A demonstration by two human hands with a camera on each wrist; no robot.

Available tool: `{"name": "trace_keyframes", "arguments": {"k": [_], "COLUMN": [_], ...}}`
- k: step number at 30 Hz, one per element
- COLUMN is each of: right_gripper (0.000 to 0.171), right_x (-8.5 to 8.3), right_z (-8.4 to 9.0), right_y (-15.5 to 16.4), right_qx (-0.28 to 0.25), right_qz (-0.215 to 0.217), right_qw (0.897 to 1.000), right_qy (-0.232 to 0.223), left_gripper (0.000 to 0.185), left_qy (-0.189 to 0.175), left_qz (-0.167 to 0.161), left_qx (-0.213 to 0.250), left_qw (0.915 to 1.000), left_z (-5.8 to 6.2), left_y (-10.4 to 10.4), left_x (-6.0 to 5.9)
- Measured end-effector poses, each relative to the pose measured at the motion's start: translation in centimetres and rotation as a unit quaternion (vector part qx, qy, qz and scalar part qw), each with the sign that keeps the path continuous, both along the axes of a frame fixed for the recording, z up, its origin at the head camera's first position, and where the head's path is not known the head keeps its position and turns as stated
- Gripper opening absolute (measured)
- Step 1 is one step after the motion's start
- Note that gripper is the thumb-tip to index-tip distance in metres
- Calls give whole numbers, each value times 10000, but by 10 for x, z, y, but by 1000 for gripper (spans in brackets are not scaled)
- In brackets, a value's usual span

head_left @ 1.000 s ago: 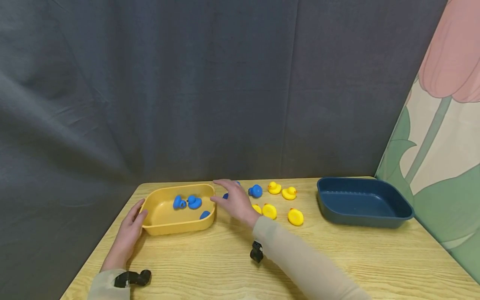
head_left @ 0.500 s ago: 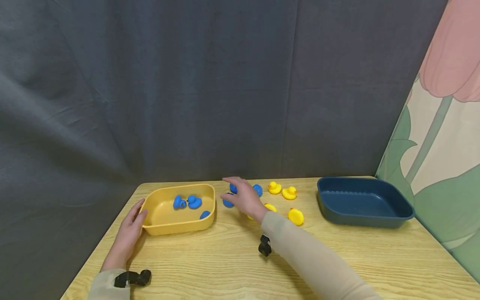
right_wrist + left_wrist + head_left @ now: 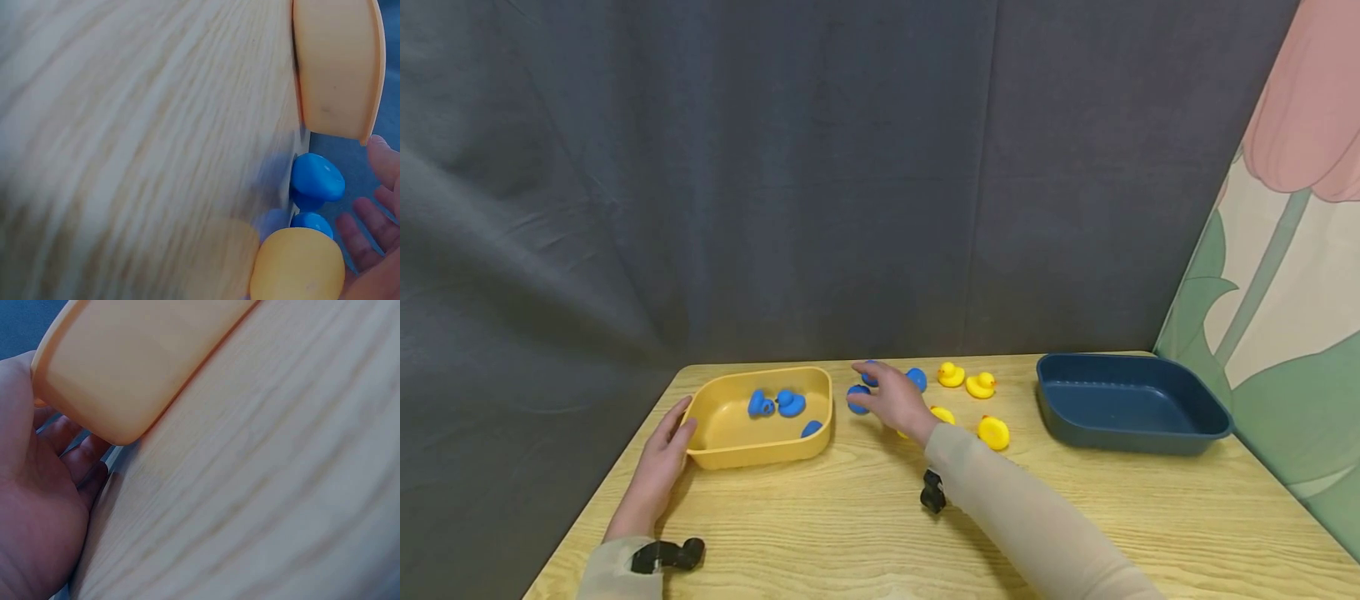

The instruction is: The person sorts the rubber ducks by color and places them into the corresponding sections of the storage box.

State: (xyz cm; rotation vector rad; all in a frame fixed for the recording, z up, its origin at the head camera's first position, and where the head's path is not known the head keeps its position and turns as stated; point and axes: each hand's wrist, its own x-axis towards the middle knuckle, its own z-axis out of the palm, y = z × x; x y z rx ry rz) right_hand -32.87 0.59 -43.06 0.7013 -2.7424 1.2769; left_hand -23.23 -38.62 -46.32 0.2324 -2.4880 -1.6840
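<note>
In the head view, my left hand (image 3: 658, 458) touches the left end of a yellow plastic bin (image 3: 752, 457). The left wrist view shows its fingers against the outside of the bin wall (image 3: 137, 369). Inside lie a blue rubber duck (image 3: 791, 404), another beside it and a third partly hidden by the near wall. My right hand (image 3: 898, 404) is over the table right of the bin, thumb and fingers spread, holding nothing. Close to its thumb lies a blue duck (image 3: 859, 398); a second blue duck (image 3: 870, 373) is behind the fingers. A third blue duck (image 3: 916, 379) is partly covered.
Several yellow ducks lie right of my right hand, among them an upright duck (image 3: 951, 375) and a tipped duck (image 3: 994, 433); others are partly hidden by the hand. A dark blue bin (image 3: 1135, 442) stands at the right of the wooden table (image 3: 820, 533). A grey curtain (image 3: 820, 183) hangs behind.
My right hand has moved right, from beside the yellow bin's right rim to the loose blue ducks. The left hand and the ducks in the bin stay put.
</note>
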Motion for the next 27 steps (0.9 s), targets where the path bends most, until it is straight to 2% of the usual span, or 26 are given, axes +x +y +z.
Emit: {"name": "trace_keyframes", "arguments": {"k": [11, 20, 27], "right_gripper": [60, 59, 54], "right_x": [-2, -3, -7], "right_z": [-6, -7, -10], "right_y": [-1, 0, -3], "right_qx": [469, 762, 962], "right_qz": [-118, -128, -253], "right_qw": [9988, 9970, 9950], "right_qy": [-88, 6, -3], "left_gripper": [69, 70, 70], "left_qy": [-54, -98, -35], "left_qz": [56, 68, 42], "left_qx": [22, -69, 12], "left_qw": [10000, 9999, 10000], "left_z": [1, 0, 0], "left_y": [1, 2, 0], "left_x": [0, -2, -1]}}
